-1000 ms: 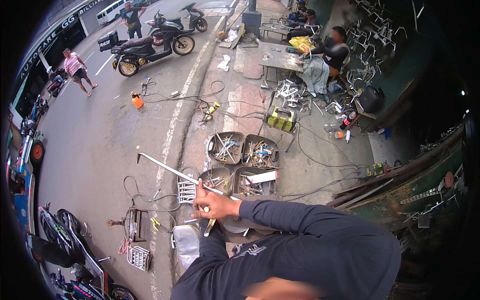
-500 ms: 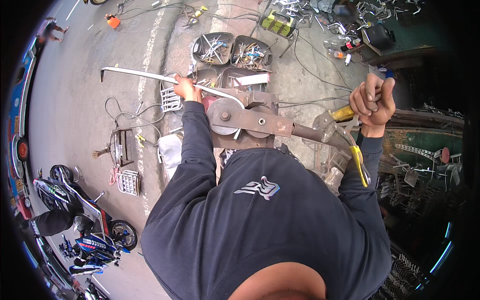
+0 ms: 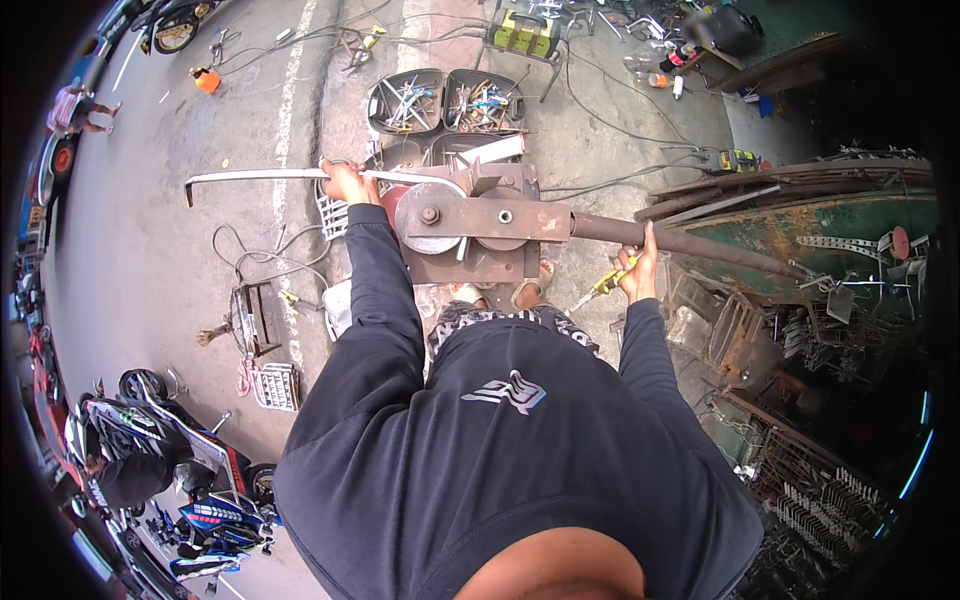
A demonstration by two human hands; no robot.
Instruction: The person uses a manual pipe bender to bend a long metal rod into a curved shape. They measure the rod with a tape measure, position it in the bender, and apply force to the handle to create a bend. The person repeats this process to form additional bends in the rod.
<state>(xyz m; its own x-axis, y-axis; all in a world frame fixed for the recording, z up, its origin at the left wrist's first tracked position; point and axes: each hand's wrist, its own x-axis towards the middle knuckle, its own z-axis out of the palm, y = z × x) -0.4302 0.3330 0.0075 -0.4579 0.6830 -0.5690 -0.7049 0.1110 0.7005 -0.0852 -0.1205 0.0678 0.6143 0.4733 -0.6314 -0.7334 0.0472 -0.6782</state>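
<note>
My left hand (image 3: 347,182) is closed round a shiny metal tube (image 3: 260,175) whose far left end bends down. The tube's right part curves round the grey roller of a rusty tube bender (image 3: 470,215). From the bender a long brown pipe lever (image 3: 715,240) runs to the right. My right hand (image 3: 640,272) is at this lever, its thumb against the pipe. Closed in the same hand is a pair of yellow-handled pliers (image 3: 605,281), pointing down and left. Part of their handles is hidden by the fingers.
Beyond the bender lie open black cases (image 3: 405,125) of tools and a green-yellow machine (image 3: 525,35) with cables. Metal racks (image 3: 275,386) rest at left, near parked motorcycles (image 3: 205,515). Scrap metal (image 3: 820,510) crowds the right side. A person (image 3: 75,110) is on the road.
My right hand has come down and inward to the pipe lever, bringing the pliers along. The lever now shows further right. My left hand stays on the tube, and the view has shifted slightly.
</note>
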